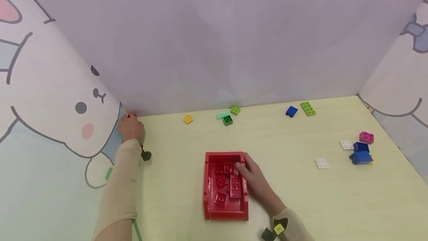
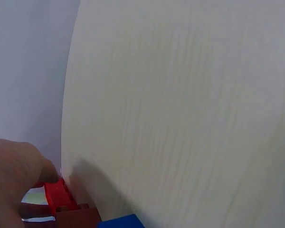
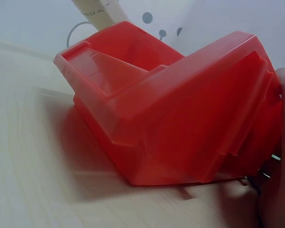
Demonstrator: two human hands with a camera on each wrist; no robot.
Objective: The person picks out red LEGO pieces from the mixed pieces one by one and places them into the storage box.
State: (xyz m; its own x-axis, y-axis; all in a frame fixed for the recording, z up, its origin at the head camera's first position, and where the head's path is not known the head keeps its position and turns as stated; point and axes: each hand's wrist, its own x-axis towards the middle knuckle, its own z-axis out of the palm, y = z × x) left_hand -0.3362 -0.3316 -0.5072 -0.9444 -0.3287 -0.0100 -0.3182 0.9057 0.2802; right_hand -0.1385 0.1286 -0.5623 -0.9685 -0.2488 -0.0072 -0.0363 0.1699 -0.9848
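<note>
My left hand (image 1: 130, 127) reaches into the far left corner of the table. In the left wrist view its fingers curl at a red brick (image 2: 58, 195), beside a brown brick (image 2: 78, 217) and a blue brick (image 2: 121, 222) that is partly cut off by the frame. My right hand (image 1: 257, 179) grips the right side wall of a red storage bin (image 1: 225, 215), thumb over the rim. Several red bricks lie in the bin, among them a long one (image 1: 235, 187). The right wrist view shows the bin's outer side close up.
Along the back wall lie a yellow brick (image 1: 188, 119), a dark green brick (image 1: 227, 120), a lime brick (image 1: 235, 110), a blue brick (image 1: 291, 111) and a long lime brick (image 1: 308, 108). White bricks (image 1: 322, 163), blue bricks (image 1: 361, 157) and a pink brick (image 1: 366, 137) are at right.
</note>
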